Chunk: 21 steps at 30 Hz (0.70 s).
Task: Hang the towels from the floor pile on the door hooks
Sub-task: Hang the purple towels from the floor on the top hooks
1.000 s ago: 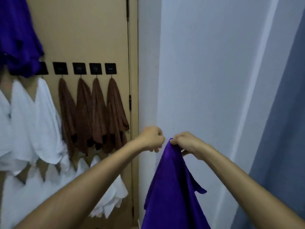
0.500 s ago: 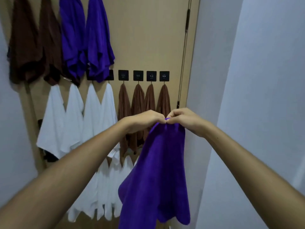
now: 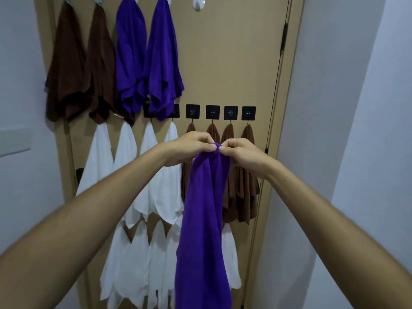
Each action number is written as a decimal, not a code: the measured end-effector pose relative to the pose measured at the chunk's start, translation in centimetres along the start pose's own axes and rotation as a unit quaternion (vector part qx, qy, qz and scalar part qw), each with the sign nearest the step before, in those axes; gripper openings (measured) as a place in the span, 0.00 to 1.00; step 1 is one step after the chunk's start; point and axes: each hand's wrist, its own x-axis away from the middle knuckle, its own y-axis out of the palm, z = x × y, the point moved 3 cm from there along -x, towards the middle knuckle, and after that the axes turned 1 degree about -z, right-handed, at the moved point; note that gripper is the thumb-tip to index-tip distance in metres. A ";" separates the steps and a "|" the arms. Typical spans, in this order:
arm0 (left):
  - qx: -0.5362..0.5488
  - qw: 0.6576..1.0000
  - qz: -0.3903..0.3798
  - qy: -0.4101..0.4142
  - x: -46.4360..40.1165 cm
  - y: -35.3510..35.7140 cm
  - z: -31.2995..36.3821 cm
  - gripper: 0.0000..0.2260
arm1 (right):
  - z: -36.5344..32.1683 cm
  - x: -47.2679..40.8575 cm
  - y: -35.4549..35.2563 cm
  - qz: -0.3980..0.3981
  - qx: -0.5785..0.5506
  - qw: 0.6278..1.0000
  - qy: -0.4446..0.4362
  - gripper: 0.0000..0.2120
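1. Head view: purple towel [image 3: 204,219] hangs in front of the door [image 3: 234,63], at about 6 o'clock from the black hook row, bunched at its top corner between both hands.
2. Left hand [image 3: 189,146] pinches the bunched corner with curled fingers; right hand [image 3: 240,150] pinches the same corner from 3 o'clock. Thumbs nearly touch.
3. Free white hook [image 3: 198,2] sits at 12 o'clock, top row, just right of two hung purple towels [image 3: 147,59]. Likely target.
4. Risk: grip is a small pinch; a long reach up could let the corner slip, and the towel drops.
5. Risk: the bunch may be too thick or loose to seat on the hook, so it slides off once released.
6. Risk: trailing cloth brushes the brown towels [image 3: 236,175] and white towels [image 3: 133,186] behind it; a snag could pull one off its hook.
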 end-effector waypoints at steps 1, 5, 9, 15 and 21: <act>0.010 1.000 0.005 -0.003 -0.1 -0.6 -0.1 0.07 | -0.4 -0.3 0.0 0.015 -0.003 1.000 -0.004 0.10; 0.073 0.997 -0.003 -0.005 -0.3 -2.3 -0.6 0.08 | -1.4 -1.2 0.1 0.047 0.018 0.998 -0.035 0.10; 0.116 0.993 0.005 0.011 -0.8 -3.5 -1.1 0.07 | -1.8 -1.8 0.5 0.047 0.030 0.997 -0.048 0.10; -0.004 0.996 0.072 0.043 -1.0 -4.3 -0.4 0.07 | -1.9 -2.7 0.0 0.030 0.038 0.998 -0.043 0.10; -0.075 0.988 0.114 0.071 -1.6 -4.9 0.2 0.07 | -2.2 -3.6 -1.2 0.066 0.025 0.996 -0.055 0.07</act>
